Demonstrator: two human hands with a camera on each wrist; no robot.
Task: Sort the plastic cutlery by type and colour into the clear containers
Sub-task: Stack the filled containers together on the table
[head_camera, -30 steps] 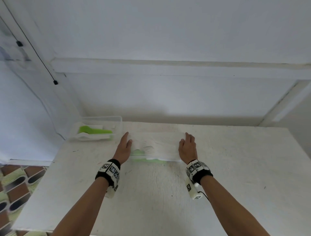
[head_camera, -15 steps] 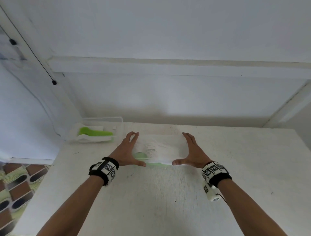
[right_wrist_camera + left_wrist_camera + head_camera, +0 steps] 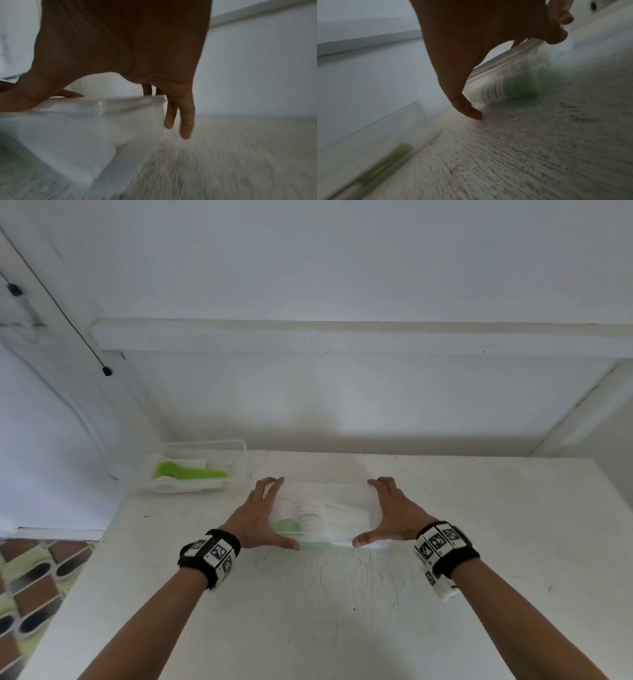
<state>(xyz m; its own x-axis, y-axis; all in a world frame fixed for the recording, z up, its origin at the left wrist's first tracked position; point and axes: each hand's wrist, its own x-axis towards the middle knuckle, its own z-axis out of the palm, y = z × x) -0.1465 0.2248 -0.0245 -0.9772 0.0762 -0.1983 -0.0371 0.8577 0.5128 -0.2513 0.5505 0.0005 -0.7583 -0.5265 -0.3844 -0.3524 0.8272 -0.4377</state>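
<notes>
While both hands grip the middle clear container (image 3: 329, 508) (white and green cutlery inside), left hand (image 3: 260, 515) and right hand (image 3: 394, 517) clamped on its ends; second container (image 3: 239, 470) far-left, filled. Sorting seemingly near done.

container (image 3: 329, 508) between hands, second container (image 3: 239, 451) back-left
</notes>
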